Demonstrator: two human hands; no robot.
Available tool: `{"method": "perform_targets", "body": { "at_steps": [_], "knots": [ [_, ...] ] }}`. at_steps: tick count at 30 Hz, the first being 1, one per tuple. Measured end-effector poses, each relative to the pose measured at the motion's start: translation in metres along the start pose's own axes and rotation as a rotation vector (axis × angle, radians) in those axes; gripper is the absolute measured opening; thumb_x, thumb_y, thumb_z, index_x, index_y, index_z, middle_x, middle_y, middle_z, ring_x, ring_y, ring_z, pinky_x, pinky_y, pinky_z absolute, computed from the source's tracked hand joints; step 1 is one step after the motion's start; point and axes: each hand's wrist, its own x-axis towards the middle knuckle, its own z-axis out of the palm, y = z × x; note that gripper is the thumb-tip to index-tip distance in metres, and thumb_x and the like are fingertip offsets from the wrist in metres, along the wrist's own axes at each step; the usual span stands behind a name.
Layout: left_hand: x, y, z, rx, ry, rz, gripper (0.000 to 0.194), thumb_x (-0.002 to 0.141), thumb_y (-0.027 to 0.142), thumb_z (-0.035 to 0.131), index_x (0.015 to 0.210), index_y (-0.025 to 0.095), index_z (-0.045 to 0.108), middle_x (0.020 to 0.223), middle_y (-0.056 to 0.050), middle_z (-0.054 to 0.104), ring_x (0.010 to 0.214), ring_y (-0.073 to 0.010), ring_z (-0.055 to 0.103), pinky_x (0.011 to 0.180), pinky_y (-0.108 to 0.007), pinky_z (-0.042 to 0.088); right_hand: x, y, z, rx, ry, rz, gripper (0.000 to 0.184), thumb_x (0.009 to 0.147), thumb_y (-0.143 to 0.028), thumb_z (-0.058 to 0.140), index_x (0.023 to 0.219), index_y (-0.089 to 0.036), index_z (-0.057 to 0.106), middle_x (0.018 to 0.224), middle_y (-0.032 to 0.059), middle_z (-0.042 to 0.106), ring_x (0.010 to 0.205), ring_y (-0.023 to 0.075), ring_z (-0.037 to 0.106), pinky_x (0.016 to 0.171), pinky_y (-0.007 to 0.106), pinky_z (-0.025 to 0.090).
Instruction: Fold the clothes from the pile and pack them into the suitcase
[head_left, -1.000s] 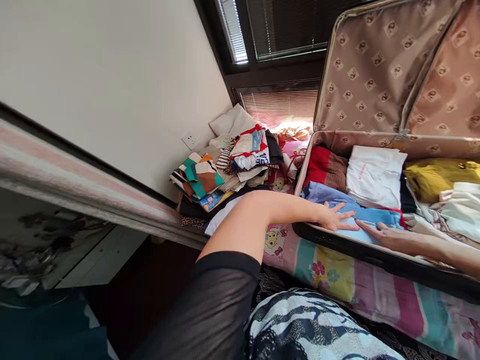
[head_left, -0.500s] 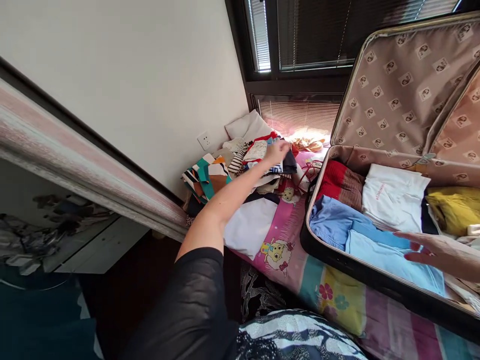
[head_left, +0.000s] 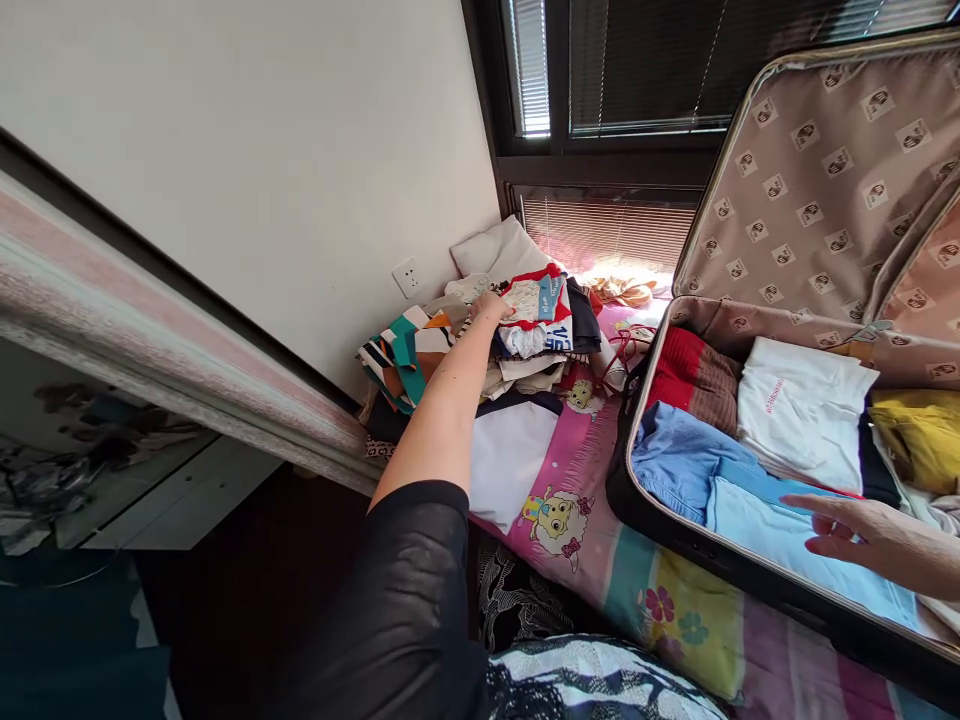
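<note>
My left hand (head_left: pixel 492 308) is at the left edge of a folded red-and-white garment (head_left: pixel 529 300) with a blue patch, on top of the clothes pile. Its fingers look closed on that edge, though they are partly hidden. Beside it on the left lies a folded green, orange and white patterned garment (head_left: pixel 409 350). My right hand (head_left: pixel 870 530) hovers over a light blue folded garment (head_left: pixel 772 515) in the open suitcase (head_left: pixel 628 478), fingers stretched out and holding nothing.
Inside the suitcase are a blue garment (head_left: pixel 679 450), a red and brown one (head_left: pixel 694 375), a white shirt (head_left: pixel 802 410) and a mustard one (head_left: pixel 919 430). A white garment (head_left: pixel 510 455) lies on the patterned bedding (head_left: pixel 600 500). The wall (head_left: pixel 300 180) borders the pile's left side.
My left hand has moved left and slightly down, from over the pile's right part to the red-and-white garment's left edge. My right hand stays over the suitcase.
</note>
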Motion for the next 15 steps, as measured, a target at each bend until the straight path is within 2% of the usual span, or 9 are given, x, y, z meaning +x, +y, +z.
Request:
{"method": "perform_targets", "body": {
  "at_steps": [3, 5, 8, 10, 13, 15],
  "knots": [
    [0.0, 0.007, -0.003, -0.006, 0.014, -0.099, 0.069, 0.078, 0.02, 0.097, 0.136, 0.007, 0.062, 0.147, -0.034, 0.063, 0.143, -0.0446, 0.057, 0.111, -0.057, 0.051, 0.007, 0.014, 0.007, -0.017, -0.009, -0.029, 0.044, 0.076, -0.068, 0.066, 0.116, -0.053, 0.076, 0.094, 0.0154, 0.076, 0.089, 0.0398, 0.076, 0.092, 0.06, 0.055],
    [-0.006, 0.009, -0.003, -0.029, 0.04, -0.091, 0.062, 0.082, 0.021, 0.094, 0.134, 0.009, 0.062, 0.154, -0.032, 0.057, 0.148, -0.0427, 0.051, 0.115, -0.054, 0.048, 0.009, 0.023, 0.011, -0.024, 0.001, -0.037, 0.042, 0.078, -0.066, 0.066, 0.118, -0.055, 0.075, 0.095, 0.0146, 0.076, 0.089, 0.0388, 0.075, 0.092, 0.06, 0.055],
    [-0.018, 0.009, 0.002, -0.055, 0.075, -0.024, 0.03, 0.098, 0.019, 0.074, 0.125, 0.013, 0.066, 0.163, -0.026, 0.049, 0.154, -0.0394, 0.041, 0.12, -0.053, 0.043, 0.006, 0.025, 0.011, -0.024, -0.008, -0.027, 0.044, 0.079, -0.065, 0.066, 0.12, -0.054, 0.075, 0.094, 0.0151, 0.076, 0.088, 0.039, 0.074, 0.091, 0.059, 0.055],
    [-0.026, 0.008, 0.004, -0.097, 0.098, 0.05, 0.013, 0.104, 0.014, 0.06, 0.114, 0.013, 0.068, 0.162, -0.023, 0.051, 0.156, -0.0381, 0.036, 0.123, -0.051, 0.04, 0.001, 0.02, 0.008, -0.024, -0.014, -0.024, 0.044, 0.079, -0.066, 0.065, 0.12, -0.053, 0.076, 0.093, 0.0151, 0.075, 0.088, 0.0399, 0.074, 0.091, 0.06, 0.055],
    [-0.033, 0.011, 0.004, -0.205, 0.159, 0.194, 0.02, 0.108, 0.014, 0.051, 0.103, 0.016, 0.069, 0.153, -0.016, 0.059, 0.159, -0.0355, 0.027, 0.127, -0.047, 0.034, -0.006, 0.009, 0.003, -0.008, -0.003, -0.018, 0.043, 0.075, -0.067, 0.067, 0.114, -0.053, 0.077, 0.09, 0.014, 0.075, 0.089, 0.0413, 0.076, 0.092, 0.061, 0.056],
    [-0.034, 0.019, 0.0, -0.229, 0.181, 0.251, 0.022, 0.109, 0.015, 0.049, 0.105, 0.016, 0.071, 0.147, -0.016, 0.064, 0.156, -0.0348, 0.034, 0.128, -0.046, 0.033, -0.01, 0.005, 0.001, 0.009, 0.019, -0.018, 0.04, 0.073, -0.066, 0.068, 0.11, -0.052, 0.078, 0.088, 0.0142, 0.074, 0.089, 0.0422, 0.076, 0.092, 0.061, 0.057]
  ]
}}
